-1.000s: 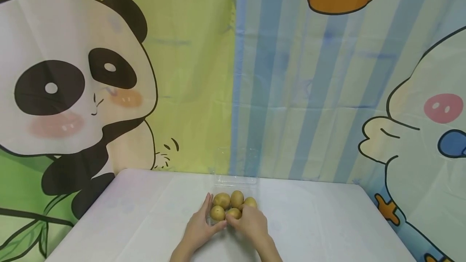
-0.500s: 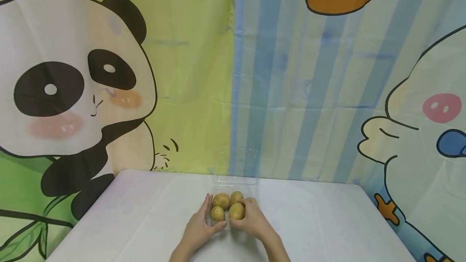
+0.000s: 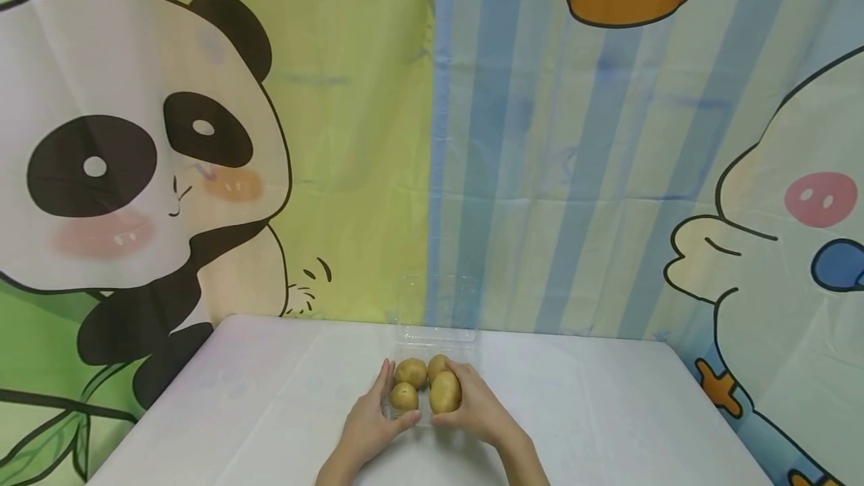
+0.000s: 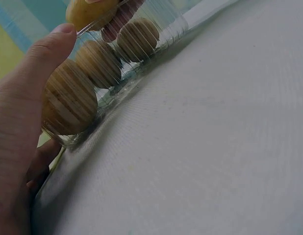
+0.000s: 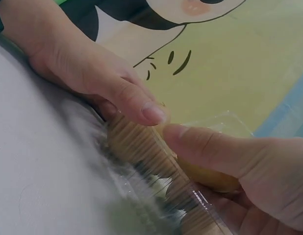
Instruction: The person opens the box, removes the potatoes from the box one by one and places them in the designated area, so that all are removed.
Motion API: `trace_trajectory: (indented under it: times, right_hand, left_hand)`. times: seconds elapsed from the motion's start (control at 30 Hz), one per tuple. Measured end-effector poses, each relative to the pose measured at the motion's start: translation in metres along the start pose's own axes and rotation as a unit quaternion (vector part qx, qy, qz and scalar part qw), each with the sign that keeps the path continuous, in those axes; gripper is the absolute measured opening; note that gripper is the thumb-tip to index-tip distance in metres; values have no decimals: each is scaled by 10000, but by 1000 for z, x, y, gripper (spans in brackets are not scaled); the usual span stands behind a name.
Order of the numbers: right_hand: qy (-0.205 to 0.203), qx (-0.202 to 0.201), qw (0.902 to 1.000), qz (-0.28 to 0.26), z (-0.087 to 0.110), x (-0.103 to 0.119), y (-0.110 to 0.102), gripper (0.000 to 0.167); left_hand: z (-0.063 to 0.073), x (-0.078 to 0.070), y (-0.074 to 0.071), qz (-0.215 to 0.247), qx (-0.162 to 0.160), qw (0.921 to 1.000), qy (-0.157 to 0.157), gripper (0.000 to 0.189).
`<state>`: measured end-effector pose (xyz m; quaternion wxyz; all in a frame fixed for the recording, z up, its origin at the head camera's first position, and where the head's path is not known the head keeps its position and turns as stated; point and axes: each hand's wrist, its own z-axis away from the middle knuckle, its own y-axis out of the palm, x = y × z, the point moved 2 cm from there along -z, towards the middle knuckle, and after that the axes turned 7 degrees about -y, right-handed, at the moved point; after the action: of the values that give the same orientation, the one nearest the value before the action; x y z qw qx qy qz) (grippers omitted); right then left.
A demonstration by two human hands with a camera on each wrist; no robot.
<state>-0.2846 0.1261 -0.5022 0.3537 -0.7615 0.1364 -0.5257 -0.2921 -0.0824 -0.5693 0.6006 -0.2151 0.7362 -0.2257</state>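
A clear plastic box (image 4: 173, 29) with its lid (image 3: 435, 334) standing up behind holds several potatoes. In the head view, two potatoes (image 3: 411, 372) sit at the left side and another potato (image 3: 438, 364) at the back. My left hand (image 3: 370, 420) grips the box's left side, thumb at the front rim and fingers along the outer wall. My right hand (image 3: 481, 409) holds a potato (image 3: 445, 393) between thumb and fingers above the right front part, and hides what lies at the box's right. Potatoes (image 4: 98, 63) also show through the ribbed wall in the left wrist view.
A white-covered table (image 3: 594, 403) extends to both sides of the box. Behind it hangs a curtain (image 3: 364, 133) printed with a panda (image 3: 223, 201) and other cartoon figures. The raised lid stands close to this curtain.
My right hand has lifted the front potato, turned it more upright and shifted it slightly right. My left hand keeps its place on the box.
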Motion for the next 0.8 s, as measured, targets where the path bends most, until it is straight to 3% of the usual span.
trace_trajectory:
  times: [0.37, 0.57, 0.8]
  right_hand:
    - [-254, -191, 9995, 72, 1, -1, 1, 80]
    - [-498, -781, 9956, 163, 8, -6, -2, 74]
    - [-392, -1421, 9881, -429, 19, -22, -12, 76]
  left_hand:
    - [1, 0, -1, 52, -8, 10000, -75, 107]
    - [2, -2, -1, -9, -49, 10000, 9, 106]
    - [1, 1, 0, -59, -76, 10000, 22, 106]
